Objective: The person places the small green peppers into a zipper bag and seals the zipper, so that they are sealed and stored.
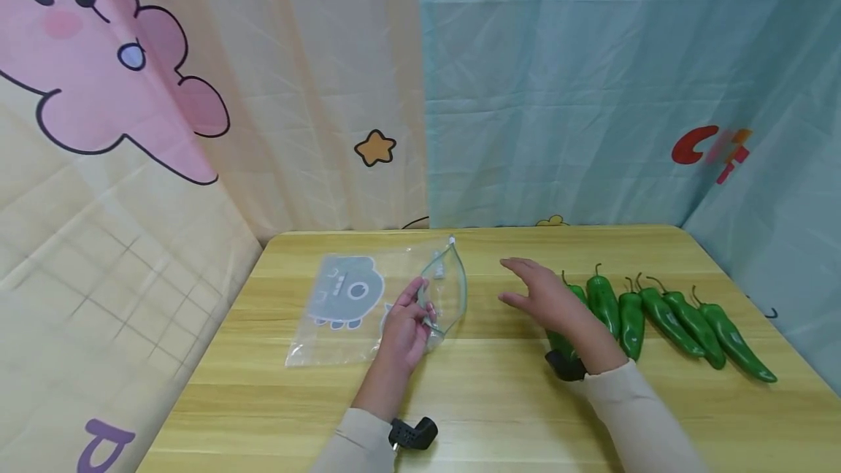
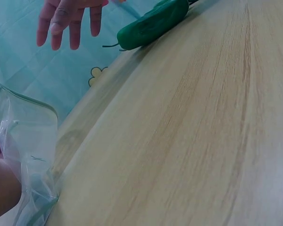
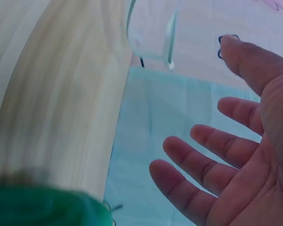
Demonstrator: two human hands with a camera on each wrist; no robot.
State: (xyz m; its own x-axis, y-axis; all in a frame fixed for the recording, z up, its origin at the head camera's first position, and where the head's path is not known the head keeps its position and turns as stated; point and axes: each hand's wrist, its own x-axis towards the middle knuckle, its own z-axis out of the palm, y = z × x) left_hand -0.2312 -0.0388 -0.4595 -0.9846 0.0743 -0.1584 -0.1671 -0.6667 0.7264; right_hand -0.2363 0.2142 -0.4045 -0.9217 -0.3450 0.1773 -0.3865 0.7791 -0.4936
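Note:
A clear zip bag (image 1: 404, 283) with a grey cartoon print lies on the table, its green-edged mouth spread and facing right. My left hand (image 1: 406, 327) grips the bag's side at the mouth, fingers on the rim. In the left wrist view, part of the left hand (image 2: 2, 181) shows behind the clear plastic. My right hand (image 1: 545, 298) hovers between the bag and a row of green peppers (image 1: 631, 320), with fingers spread and nothing held. Its palm and separated fingers face the right wrist view, where one pepper (image 3: 47, 207) is blurred below. The right forearm partly hides the leftmost pepper.
The peppers lie side by side on the right of the wooden table (image 1: 486, 414), stems toward the back. Printed curtains (image 1: 558, 93) hang behind and beside it. A black wrist camera (image 1: 414, 433) sits on the left wrist, another (image 1: 565, 366) on the right.

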